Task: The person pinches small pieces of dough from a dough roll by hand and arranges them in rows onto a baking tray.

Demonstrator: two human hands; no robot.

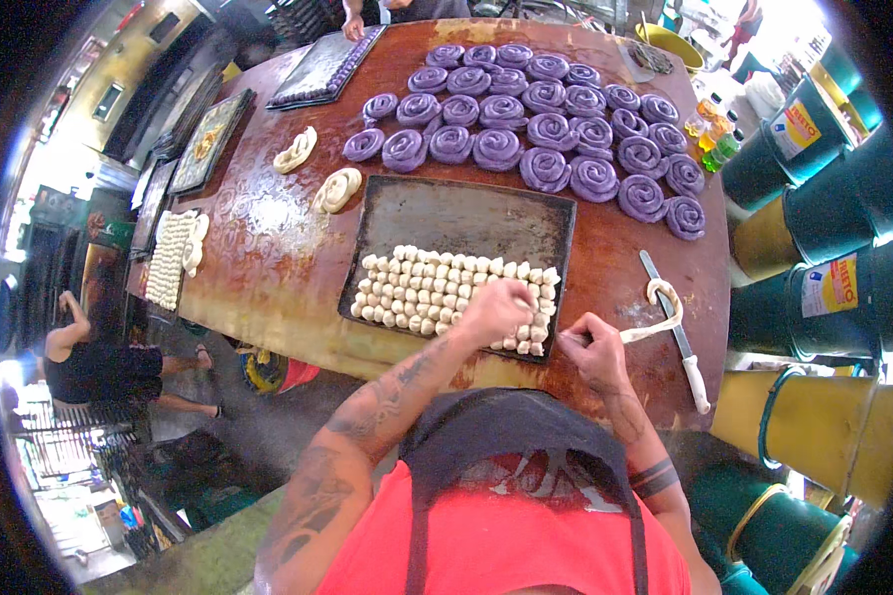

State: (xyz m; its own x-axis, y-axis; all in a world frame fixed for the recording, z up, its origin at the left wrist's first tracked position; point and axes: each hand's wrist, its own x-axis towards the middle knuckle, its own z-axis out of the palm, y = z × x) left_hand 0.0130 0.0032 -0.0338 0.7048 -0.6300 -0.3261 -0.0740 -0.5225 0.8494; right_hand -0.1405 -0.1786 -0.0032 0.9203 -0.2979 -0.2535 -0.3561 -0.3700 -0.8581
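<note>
Head view: my right grip (595, 354), nearer, holds the dough rope (651, 329) trailing rightward; left grip (496, 313), over dough balls (417, 285), cannot tell.

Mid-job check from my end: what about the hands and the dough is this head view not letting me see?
All in the head view:
- Left hand: its own back hides the fingertips, so any grip is unclear.
- Dough pieces in the tray: some are covered by that hand.
- Dough rope: its near end is hidden inside the right hand.
- Co-worker: head cut off by the upper edge.
</note>
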